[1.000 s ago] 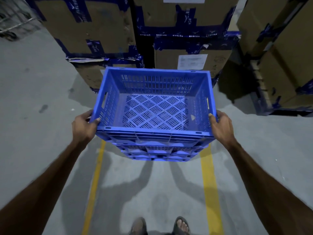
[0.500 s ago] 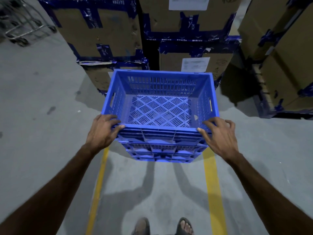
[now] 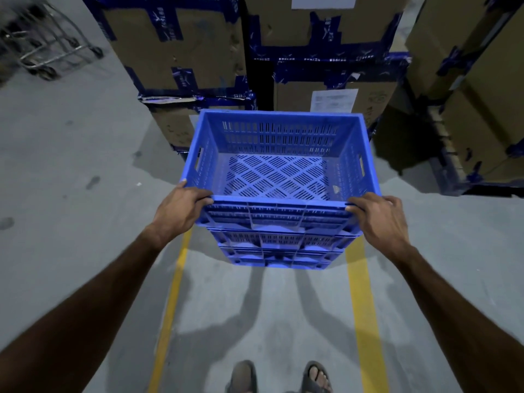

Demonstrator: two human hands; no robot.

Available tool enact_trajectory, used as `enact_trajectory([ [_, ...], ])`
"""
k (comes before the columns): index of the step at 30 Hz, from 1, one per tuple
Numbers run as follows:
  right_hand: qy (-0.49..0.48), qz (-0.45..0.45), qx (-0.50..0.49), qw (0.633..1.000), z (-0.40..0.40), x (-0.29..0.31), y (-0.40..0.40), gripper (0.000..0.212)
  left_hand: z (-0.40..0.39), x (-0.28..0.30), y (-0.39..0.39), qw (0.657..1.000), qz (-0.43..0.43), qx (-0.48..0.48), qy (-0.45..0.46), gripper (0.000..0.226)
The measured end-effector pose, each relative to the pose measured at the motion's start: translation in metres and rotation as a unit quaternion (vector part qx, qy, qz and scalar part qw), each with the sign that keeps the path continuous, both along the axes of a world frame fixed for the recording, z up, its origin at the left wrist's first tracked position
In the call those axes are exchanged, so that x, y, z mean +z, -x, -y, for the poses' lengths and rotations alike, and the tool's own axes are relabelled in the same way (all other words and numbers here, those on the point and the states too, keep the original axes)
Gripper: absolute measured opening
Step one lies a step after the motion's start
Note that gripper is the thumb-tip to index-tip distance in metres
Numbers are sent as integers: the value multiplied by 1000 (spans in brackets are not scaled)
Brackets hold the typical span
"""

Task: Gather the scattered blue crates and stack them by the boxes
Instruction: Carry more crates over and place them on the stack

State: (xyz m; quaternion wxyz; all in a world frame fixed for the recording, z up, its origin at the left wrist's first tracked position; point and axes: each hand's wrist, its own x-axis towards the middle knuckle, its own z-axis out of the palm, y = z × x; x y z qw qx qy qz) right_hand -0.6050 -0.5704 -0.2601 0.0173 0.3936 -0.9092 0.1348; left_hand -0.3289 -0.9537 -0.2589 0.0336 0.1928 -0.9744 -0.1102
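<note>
A: While the head view is looking down, what is being listed?

B: Item one: top blue crate [image 3: 279, 163], sitting on a stack of blue crates [image 3: 279, 248] on the floor [image 3: 71, 171], between two yellow lines [image 3: 361, 302] and just in front of the cardboard boxes [image 3: 181, 43]. Item two: left hand [image 3: 177, 211], fingers curling over the near left corner of the top rim and gripping it. Item three: right hand [image 3: 380, 219], fingers curling round the near right corner, likewise gripping.

A: Risks?

B: Both hands are holding the near edge only, so, in my judgement, pushing or lifting from there is liable to tip the top crate or slide it off its seat; the far side is going unsupported. Sandalled feet [image 3: 280, 377] are standing close below, should the stack topple toward them.

A: Anything not checkable?

B: Fingertips are hiding behind the rim. How many crates are making up the stack is hard to count from above. Whether the top crate is fully nesting is unclear. A wire trolley [image 3: 48, 43] at upper left is being cut off and blurred; box labels are unreadable.
</note>
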Motion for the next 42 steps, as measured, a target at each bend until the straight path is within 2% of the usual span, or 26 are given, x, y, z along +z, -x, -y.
enact_trajectory([
  [4,-6,3,-3,1000,-3,-3,6,24,-5,0,3,1000,-3,-9,-3,50],
  [12,-8,6,-1,1000,-5,-3,11,24,-8,-1,6,1000,-9,-3,-18,48],
  [16,-19,8,0,1000,-7,-3,17,24,-11,-2,8,999,-29,-3,-26,37],
  [19,-19,6,0,1000,-11,-2,18,25,-14,-2,11,999,-20,-4,-30,42],
  [23,-17,11,-2,1000,-16,-1,19,26,-18,-4,15,999,-10,-10,-47,35],
  [27,-8,6,4,1000,-16,0,18,23,-18,-4,12,999,-13,-5,-48,46],
  [35,-10,17,-7,1000,-9,3,15,23,-14,-6,13,998,-4,3,-59,49],
  [39,-17,27,-10,999,-9,5,15,27,-14,-4,14,998,-16,15,-64,38],
  [42,-22,42,-12,999,-9,6,16,29,-14,-2,14,998,-11,24,-65,47],
])
